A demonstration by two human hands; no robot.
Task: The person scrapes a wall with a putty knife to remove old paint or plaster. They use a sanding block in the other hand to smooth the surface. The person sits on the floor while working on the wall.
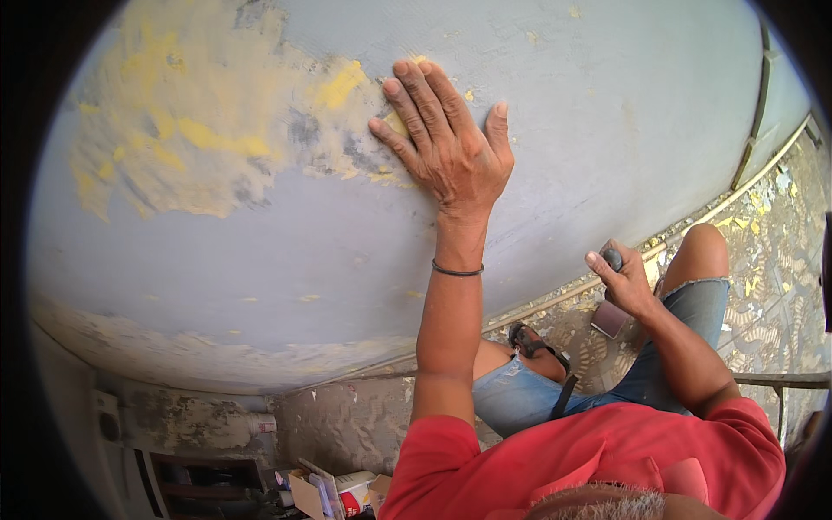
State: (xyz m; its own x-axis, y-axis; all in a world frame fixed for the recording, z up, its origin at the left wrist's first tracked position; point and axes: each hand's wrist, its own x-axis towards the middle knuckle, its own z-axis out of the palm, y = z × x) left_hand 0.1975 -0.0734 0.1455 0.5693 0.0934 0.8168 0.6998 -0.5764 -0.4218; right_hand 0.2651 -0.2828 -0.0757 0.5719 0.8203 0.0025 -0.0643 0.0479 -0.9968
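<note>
My left hand lies flat against a grey painted wall, thumb spread from the fingers. It rests at the right edge of a rough patch of peeled paint with yellow, beige and dark spots. A bit of yellow shows between the fingers; what lies under the palm is hidden. Lower down, by my right knee, my right hand is closed around a dark rounded handle. A brownish rectangular plate shows just below that fist; I cannot tell whether it belongs to the handle.
A thin pipe runs along the wall's foot. Paint flakes litter the patterned floor. At the lower left stand an open cardboard box with a white-and-red container, and a dark shelf. A metal bar is at right.
</note>
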